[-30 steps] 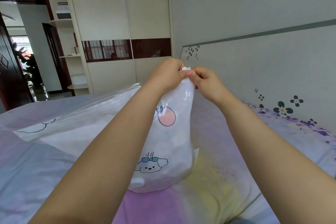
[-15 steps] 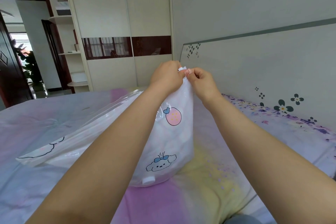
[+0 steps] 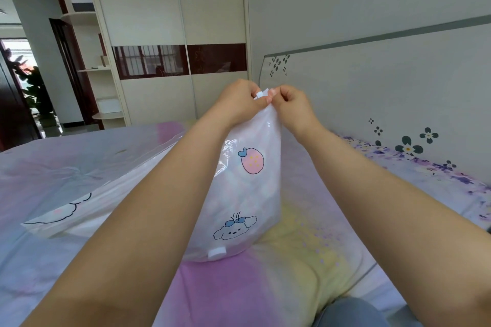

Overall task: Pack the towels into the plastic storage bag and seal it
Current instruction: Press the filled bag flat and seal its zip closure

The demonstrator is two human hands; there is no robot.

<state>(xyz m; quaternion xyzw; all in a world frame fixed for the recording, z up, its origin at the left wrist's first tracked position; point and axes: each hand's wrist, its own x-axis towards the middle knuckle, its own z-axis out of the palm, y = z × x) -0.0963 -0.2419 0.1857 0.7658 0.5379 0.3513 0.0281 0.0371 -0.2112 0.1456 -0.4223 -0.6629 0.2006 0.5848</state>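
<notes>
Both hands (image 3: 240, 102) (image 3: 291, 106) pinch the storage bag's (image 3: 247, 194) raised top corner

The left forearm (image 3: 148, 220) covers the middle of the plastic storage bag (image 3: 247, 194). What the bag holds shows only as a pale blur. The left hand (image 3: 240, 102) and right hand (image 3: 291, 103) hide the bag's top edge between their fingers.

**One head camera, forward and slightly down**

We get a single wide-angle view from the person's head, facing across the bed (image 3: 265, 287) toward the wardrobe (image 3: 180, 34) and headboard (image 3: 372, 82). Both forearms run from the bottom edge to mid-frame, close to the lens. Edges bend with distortion. No second view to overlap.
</notes>
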